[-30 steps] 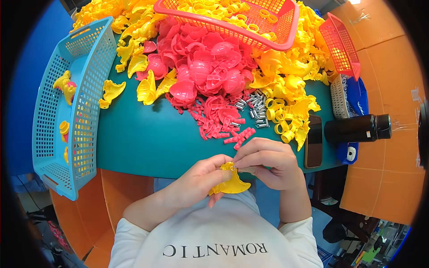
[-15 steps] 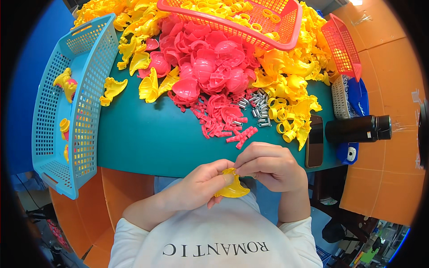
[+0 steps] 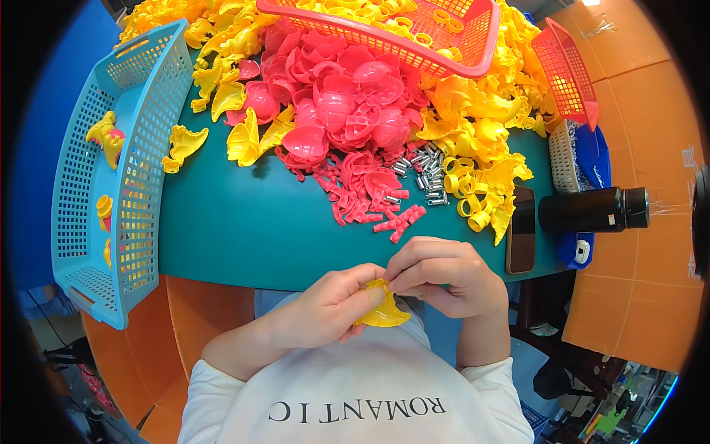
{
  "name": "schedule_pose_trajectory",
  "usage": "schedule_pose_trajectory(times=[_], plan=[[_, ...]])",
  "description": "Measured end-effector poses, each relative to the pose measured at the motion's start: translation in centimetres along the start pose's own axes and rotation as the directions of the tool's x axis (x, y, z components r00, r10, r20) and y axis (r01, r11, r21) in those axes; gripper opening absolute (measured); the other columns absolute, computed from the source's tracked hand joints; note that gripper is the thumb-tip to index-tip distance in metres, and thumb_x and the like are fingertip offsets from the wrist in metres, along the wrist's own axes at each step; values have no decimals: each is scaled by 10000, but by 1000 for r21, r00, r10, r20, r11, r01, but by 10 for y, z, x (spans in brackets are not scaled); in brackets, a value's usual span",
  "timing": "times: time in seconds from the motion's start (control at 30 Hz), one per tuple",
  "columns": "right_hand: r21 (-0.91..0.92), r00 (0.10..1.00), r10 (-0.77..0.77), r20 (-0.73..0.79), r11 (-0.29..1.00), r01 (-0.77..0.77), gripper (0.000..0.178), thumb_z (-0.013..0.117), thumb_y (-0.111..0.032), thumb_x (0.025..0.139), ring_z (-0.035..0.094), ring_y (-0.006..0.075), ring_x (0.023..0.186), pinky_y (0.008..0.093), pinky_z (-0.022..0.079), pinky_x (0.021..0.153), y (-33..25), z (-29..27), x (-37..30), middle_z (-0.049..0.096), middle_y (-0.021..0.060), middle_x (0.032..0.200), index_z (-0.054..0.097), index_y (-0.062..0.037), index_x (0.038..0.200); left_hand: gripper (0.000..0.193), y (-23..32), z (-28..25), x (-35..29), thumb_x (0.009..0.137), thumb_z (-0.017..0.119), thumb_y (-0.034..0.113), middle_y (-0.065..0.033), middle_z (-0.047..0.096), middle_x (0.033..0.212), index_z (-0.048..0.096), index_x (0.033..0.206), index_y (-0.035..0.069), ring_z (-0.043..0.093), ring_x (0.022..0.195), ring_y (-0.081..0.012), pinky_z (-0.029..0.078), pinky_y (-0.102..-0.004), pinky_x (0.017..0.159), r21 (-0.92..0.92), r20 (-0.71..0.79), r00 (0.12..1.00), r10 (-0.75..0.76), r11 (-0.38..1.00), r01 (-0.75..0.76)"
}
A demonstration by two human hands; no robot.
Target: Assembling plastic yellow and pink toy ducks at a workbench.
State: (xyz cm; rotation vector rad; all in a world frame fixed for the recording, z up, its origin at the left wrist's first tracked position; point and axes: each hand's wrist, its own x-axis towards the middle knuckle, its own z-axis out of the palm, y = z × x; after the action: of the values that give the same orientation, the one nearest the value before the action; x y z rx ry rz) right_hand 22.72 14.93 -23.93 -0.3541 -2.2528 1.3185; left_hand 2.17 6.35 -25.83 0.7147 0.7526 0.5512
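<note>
While the teal desk (image 3: 244,229) lay covered with plastic parts, a blue basket (image 3: 111,185) stood at its left edge, holding a few yellow pieces. Right of that basket, loose yellow shells (image 3: 244,137) lay on the desk, and further right a heap of pink shells (image 3: 340,118) rose at the middle, with small pink clips (image 3: 370,207) spilled on the desk's near side of the heap. At the desk's near edge, in front of the person's chest, the left hand (image 3: 333,307) was closed around a yellow shell piece (image 3: 381,314), gripping it from the left. The right hand (image 3: 444,277) touched the same piece from above, its fingertips pinched on the upper rim; whether something small sat between them could not be told. Right of the pink heap lay small metal springs (image 3: 425,174) and yellow rings (image 3: 473,192). Behind them a red basket (image 3: 414,33) rested on the piles. Near the desk's right edge lay a dark phone (image 3: 521,229), with a black cylinder (image 3: 592,211) beyond it.
</note>
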Motion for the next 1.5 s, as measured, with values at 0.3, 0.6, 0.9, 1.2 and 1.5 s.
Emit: schedule_pose_trajectory(times=[0.3, 0.6, 0.9, 1.2, 1.5], plan=[[148, 901, 389, -192, 919, -365, 78, 697, 6, 791, 621, 135, 638, 249, 481, 554, -7, 44, -6, 667, 87, 771, 687, 26, 865, 224, -18, 2, -18, 970, 437, 120, -73, 590, 740, 511, 1138, -6, 552, 555, -108, 443, -270, 521, 443, -150, 949, 279, 877, -188], [-445, 839, 96, -536, 812, -377, 191, 813, -66, 679, 549, 205, 642, 292, 422, 548, 18, 37, 12, 609, 77, 735, 654, -35, 780, 207, -31, -4, -36, 999, 386, 136, -14, 582, 815, 511, 1120, 22, 450, 526, -36, 357, -192, 457, 96, -445, 854, 270, 962, -255], [-618, 874, -4, -485, 709, -339, 155, 775, -54, 725, 577, 247, 665, 319, 460, 573, 33, 43, 8, 602, 90, 733, 648, -19, 806, 227, -19, -5, -21, 1013, 382, 158, -54, 569, 907, 473, 1177, 29, 480, 548, -55, 394, -204, 444, -93, -488, 828, 275, 927, -363], [218, 794, 284, -537, 956, -195, 87, 680, 11, 824, 568, 137, 702, 238, 461, 613, -4, 50, 2, 618, 112, 828, 699, 38, 905, 238, -8, -1, -4, 1004, 401, 144, -81, 566, 894, 456, 1199, 19, 503, 557, -71, 429, -218, 443, -159, -382, 882, 274, 921, -355], [96, 733, 163, -661, 987, -132, 122, 715, -8, 802, 569, 173, 769, 272, 448, 663, 7, 67, -1, 623, 95, 851, 692, 18, 919, 274, -5, 3, 0, 991, 405, 125, -82, 563, 907, 435, 1240, 14, 514, 594, -76, 451, -232, 465, -192, -368, 886, 281, 910, -368]])
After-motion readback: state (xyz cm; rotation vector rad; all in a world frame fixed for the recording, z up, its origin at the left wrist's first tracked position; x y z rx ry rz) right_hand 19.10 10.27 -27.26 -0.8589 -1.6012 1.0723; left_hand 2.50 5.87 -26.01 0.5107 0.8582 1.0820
